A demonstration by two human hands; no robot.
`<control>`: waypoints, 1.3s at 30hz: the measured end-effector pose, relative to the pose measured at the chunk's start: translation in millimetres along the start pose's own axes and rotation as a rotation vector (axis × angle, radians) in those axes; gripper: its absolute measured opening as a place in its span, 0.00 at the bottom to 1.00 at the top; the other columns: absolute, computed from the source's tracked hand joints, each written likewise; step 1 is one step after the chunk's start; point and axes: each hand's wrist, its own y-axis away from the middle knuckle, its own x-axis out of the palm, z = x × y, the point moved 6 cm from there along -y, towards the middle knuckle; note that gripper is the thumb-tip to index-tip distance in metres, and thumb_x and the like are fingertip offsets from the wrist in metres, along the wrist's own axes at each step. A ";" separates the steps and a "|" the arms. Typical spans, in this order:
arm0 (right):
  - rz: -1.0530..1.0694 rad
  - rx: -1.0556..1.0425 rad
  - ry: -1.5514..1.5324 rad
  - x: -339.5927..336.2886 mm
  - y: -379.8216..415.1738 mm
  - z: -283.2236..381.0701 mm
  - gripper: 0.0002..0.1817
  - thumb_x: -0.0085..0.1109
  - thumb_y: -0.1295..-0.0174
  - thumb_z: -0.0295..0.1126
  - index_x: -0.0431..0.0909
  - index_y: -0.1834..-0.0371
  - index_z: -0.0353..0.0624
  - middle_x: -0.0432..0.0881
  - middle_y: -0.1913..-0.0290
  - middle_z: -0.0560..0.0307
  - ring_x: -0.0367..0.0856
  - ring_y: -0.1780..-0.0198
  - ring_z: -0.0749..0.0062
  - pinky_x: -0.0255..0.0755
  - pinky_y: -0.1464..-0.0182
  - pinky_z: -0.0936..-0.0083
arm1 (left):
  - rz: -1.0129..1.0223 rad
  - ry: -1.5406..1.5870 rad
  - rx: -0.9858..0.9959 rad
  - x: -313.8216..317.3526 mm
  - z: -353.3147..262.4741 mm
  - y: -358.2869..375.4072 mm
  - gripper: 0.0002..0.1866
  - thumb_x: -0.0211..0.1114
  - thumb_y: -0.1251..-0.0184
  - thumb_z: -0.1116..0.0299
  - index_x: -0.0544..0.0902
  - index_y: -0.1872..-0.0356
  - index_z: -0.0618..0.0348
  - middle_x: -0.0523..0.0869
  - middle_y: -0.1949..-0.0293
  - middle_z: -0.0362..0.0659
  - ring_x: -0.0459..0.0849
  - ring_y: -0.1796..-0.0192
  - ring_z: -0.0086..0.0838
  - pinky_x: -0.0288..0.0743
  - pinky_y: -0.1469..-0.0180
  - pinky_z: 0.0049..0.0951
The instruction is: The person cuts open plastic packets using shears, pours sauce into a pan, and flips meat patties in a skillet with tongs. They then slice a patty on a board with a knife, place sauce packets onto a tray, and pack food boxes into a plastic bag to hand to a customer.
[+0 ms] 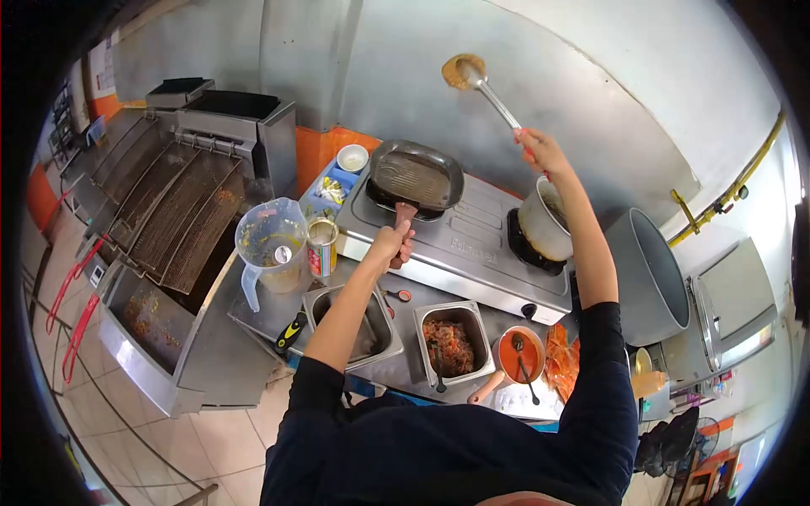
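Note:
My left hand [393, 244] is closed around the handle of a dark square grill pan [413, 175]. The pan sits at the left burner of a silver gas stove [468, 236], its ridged inside facing up. Raised high above the stove, my right hand [540, 153] grips the metal handle of a ladle [498, 103]. The ladle's bowl is coated with something brownish-yellow. Below that hand, a light-coloured pot [540, 228] stands on the right burner, its contents mostly hidden.
In front of the stove are a steel pan of chopped meat mixture [450, 346], a pot of red sauce [516, 358] and another steel pan [384, 333]. Left are a plastic jug [274, 244], a tin can [321, 249] and deep fryers [160, 320]. A large grey pot [645, 274] stands right.

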 end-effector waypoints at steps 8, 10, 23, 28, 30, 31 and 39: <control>-0.174 -0.109 0.540 4.1 51.8 2.5 0.25 0.54 0.42 0.57 0.78 0.60 0.43 0.76 0.82 0.51 0.76 0.78 0.61 0.68 0.71 0.66 | -0.012 -0.129 -0.001 3.4 -0.2 32.4 0.14 0.56 0.31 0.60 0.70 0.71 0.59 0.68 0.82 0.33 0.63 0.85 0.14 0.57 0.85 0.16; -0.175 -0.226 0.699 13.5 70.9 -4.7 0.25 0.53 0.41 0.57 0.78 0.59 0.45 0.78 0.79 0.48 0.78 0.74 0.55 0.69 0.68 0.63 | 0.006 -0.162 0.005 12.8 -1.7 49.4 0.13 0.57 0.32 0.60 0.70 0.71 0.59 0.67 0.82 0.33 0.63 0.85 0.14 0.57 0.85 0.15; -0.356 -0.368 0.982 -40.7 200.3 -25.2 0.18 0.50 0.39 0.54 0.75 0.59 0.54 0.81 0.76 0.47 0.80 0.72 0.47 0.72 0.71 0.56 | -0.084 -0.337 0.032 87.0 11.4 183.0 0.13 0.57 0.32 0.57 0.71 0.67 0.56 0.63 0.81 0.26 0.58 0.85 0.07 0.49 0.87 0.09; -0.304 -0.435 1.020 -51.7 275.4 -36.3 0.20 0.51 0.41 0.56 0.76 0.59 0.55 0.82 0.73 0.48 0.81 0.70 0.49 0.73 0.71 0.57 | 0.009 -0.283 0.041 98.6 42.6 239.3 0.13 0.56 0.31 0.59 0.72 0.67 0.58 0.65 0.80 0.28 0.59 0.84 0.08 0.50 0.85 0.10; -0.332 -0.427 1.028 -56.2 306.9 -33.4 0.20 0.51 0.41 0.57 0.77 0.57 0.55 0.82 0.73 0.48 0.81 0.70 0.49 0.73 0.71 0.58 | 0.025 -0.279 0.027 102.7 59.8 265.3 0.12 0.56 0.31 0.59 0.72 0.67 0.58 0.65 0.80 0.28 0.58 0.84 0.07 0.50 0.86 0.10; -0.324 -0.383 0.993 -58.9 322.6 -34.7 0.22 0.51 0.42 0.59 0.77 0.56 0.56 0.82 0.73 0.48 0.81 0.70 0.49 0.73 0.71 0.59 | 0.035 -0.281 0.027 107.8 67.5 281.3 0.12 0.56 0.31 0.59 0.72 0.66 0.59 0.65 0.80 0.28 0.58 0.84 0.07 0.50 0.86 0.10; -0.264 -0.251 0.749 -65.1 487.4 -6.6 0.24 0.52 0.40 0.57 0.77 0.52 0.50 0.82 0.68 0.48 0.80 0.63 0.48 0.72 0.62 0.63 | -0.010 -0.280 -0.042 138.0 135.8 428.1 0.12 0.50 0.27 0.60 0.70 0.64 0.59 0.62 0.83 0.27 0.56 0.89 0.06 0.50 0.92 0.09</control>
